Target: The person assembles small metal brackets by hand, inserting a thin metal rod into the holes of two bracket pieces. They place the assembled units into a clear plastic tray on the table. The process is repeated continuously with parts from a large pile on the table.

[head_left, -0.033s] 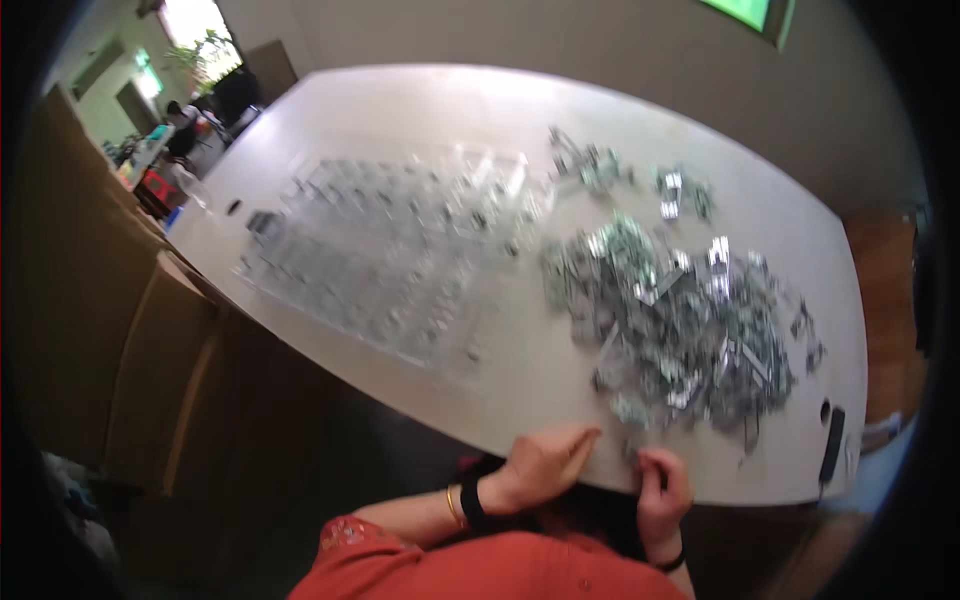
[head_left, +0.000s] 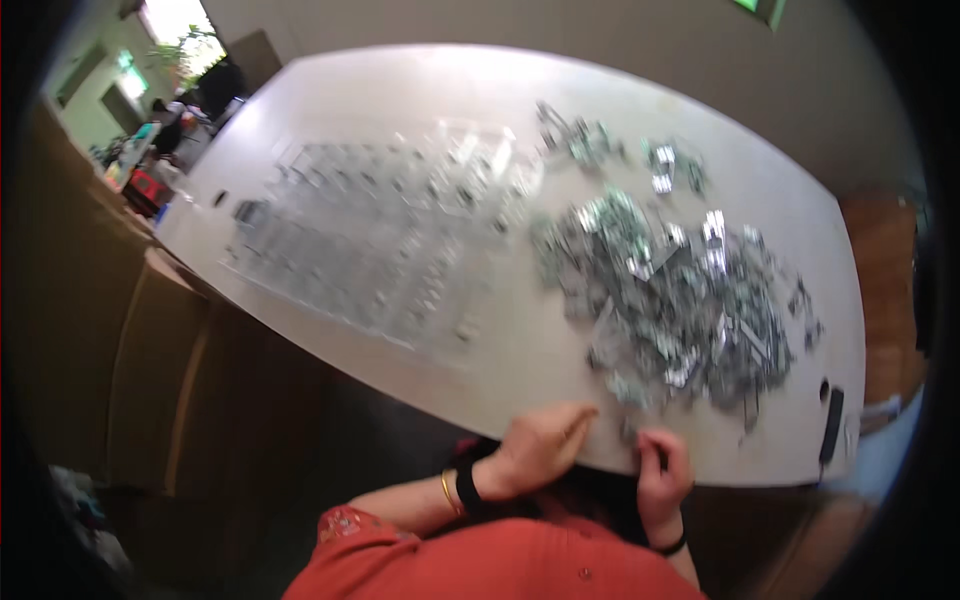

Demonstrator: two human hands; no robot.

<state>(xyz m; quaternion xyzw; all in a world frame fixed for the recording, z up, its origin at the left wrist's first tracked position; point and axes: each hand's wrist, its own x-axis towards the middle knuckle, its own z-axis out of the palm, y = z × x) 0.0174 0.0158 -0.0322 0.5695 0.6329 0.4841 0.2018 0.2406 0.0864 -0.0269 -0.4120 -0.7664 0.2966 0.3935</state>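
Note:
My left hand [head_left: 540, 445] rests at the near edge of the white table [head_left: 420, 90], its fingers curled, with a black watch and a gold bangle on the wrist. My right hand [head_left: 662, 470] is just to its right, fingers bent at the table edge below a big heap of small silvery metal parts [head_left: 680, 300]. Blur hides whether either hand holds a part. Clear plastic trays [head_left: 380, 230] with parts set in them cover the table's left middle.
Smaller clumps of metal parts [head_left: 670, 165] lie at the far side of the table. A slim black object [head_left: 832, 425] sits near the right edge. Brown cardboard boxes [head_left: 150, 340] stand to the left. A person [head_left: 165, 115] is far off at back left.

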